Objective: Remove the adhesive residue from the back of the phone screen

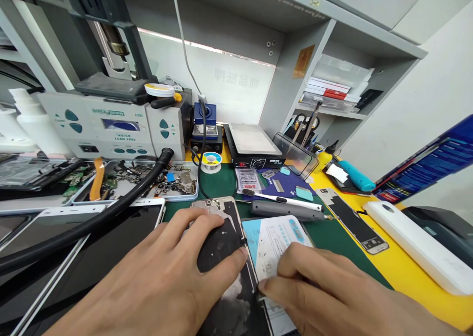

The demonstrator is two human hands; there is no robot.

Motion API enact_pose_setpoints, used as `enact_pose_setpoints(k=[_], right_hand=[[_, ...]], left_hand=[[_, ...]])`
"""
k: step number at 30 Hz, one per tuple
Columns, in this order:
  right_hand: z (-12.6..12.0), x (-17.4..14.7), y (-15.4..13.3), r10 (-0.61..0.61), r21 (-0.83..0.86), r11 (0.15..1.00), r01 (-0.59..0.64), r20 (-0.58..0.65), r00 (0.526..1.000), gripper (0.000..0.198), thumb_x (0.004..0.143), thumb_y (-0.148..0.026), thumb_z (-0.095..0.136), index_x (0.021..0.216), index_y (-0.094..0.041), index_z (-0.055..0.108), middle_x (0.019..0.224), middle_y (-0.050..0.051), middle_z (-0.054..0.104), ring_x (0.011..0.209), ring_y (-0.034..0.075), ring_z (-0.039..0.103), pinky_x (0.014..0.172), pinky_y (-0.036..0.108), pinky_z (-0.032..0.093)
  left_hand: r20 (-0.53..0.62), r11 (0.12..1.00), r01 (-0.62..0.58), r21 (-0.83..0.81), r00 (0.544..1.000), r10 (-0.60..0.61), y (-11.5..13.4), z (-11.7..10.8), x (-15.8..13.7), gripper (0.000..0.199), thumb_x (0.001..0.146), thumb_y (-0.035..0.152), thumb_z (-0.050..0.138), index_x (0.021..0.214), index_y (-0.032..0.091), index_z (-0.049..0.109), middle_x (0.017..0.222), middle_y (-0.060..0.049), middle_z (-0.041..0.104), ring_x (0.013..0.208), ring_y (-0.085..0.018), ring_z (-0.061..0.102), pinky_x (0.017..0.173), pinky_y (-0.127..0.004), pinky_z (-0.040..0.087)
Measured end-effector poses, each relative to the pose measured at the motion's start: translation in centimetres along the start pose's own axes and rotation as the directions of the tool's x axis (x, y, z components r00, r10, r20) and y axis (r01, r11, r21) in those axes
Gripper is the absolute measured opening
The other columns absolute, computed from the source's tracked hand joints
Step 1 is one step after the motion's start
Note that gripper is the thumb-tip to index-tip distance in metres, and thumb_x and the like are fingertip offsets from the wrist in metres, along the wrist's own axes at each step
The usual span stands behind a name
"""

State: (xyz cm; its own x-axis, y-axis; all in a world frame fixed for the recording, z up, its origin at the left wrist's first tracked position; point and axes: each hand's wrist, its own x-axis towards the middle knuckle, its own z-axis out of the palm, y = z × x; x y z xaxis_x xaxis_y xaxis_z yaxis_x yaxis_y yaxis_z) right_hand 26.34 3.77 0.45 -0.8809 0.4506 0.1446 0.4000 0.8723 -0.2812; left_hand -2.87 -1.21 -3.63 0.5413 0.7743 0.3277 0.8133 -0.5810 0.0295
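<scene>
A stripped phone frame (238, 282), dark inside with pale scuffs and a bare metal top end, lies lengthwise at the front middle. My left hand (173, 272) spans it from the left, fingers over its upper part and thumb at its right edge, holding it down. At that same right edge, lower down, my right hand (314, 289) is closed in a pinch. What sits between its fingertips is too small and hidden to name. Under the right hand, beside the frame, is a blue and white printed sheet (271, 242).
Behind are a grey screwdriver (284, 209), a toothbrush (284, 198), a solder spool (211, 161) and a heating plate (254, 141). A rework station (111, 124), its black hose (121, 213), a parts tray (192, 181) and phone screens (125, 247) occupy the left. Another phone panel (354, 222) lies right.
</scene>
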Motion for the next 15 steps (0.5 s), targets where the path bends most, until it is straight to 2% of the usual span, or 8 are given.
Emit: enact_pose_setpoints(k=[5,10,15], right_hand=[[-0.15,0.10,-0.16,-0.037,0.034,0.999,0.034,0.068,0.997,0.025,0.119,-0.032,0.042,0.118,-0.026,0.066,0.100,-0.002,0.069,0.090,0.015,0.068,0.070,0.024,0.052],[0.05,-0.11,0.00,-0.039,0.025,0.999,0.039,0.020,0.999,0.032,0.120,-0.037,0.040,0.105,-0.024,0.065,0.098,-0.001,0.067,0.082,0.015,0.064,0.071,0.026,0.053],[-0.07,-0.23,-0.02,-0.075,0.004,0.997,0.075,0.006,0.997,0.043,0.122,-0.035,0.027,0.112,-0.023,0.067,0.099,0.001,0.071,0.085,0.016,0.066,0.079,0.025,0.053]], left_hand=[[0.012,1.000,0.005,0.003,1.000,-0.005,0.04,0.31,0.01,0.077,0.087,0.033,0.071,0.158,0.053,0.050,0.152,-0.004,0.060,0.142,-0.039,0.056,0.103,-0.055,0.063],[-0.042,1.000,-0.019,0.024,0.999,0.020,-0.18,0.71,0.09,0.079,0.087,0.032,0.068,0.160,0.052,0.048,0.152,-0.004,0.059,0.142,-0.038,0.055,0.102,-0.053,0.063],[-0.032,1.000,-0.025,0.008,0.999,0.026,-0.35,0.65,-0.01,0.078,0.088,0.033,0.068,0.161,0.054,0.046,0.153,-0.001,0.059,0.143,-0.036,0.055,0.104,-0.052,0.062]])
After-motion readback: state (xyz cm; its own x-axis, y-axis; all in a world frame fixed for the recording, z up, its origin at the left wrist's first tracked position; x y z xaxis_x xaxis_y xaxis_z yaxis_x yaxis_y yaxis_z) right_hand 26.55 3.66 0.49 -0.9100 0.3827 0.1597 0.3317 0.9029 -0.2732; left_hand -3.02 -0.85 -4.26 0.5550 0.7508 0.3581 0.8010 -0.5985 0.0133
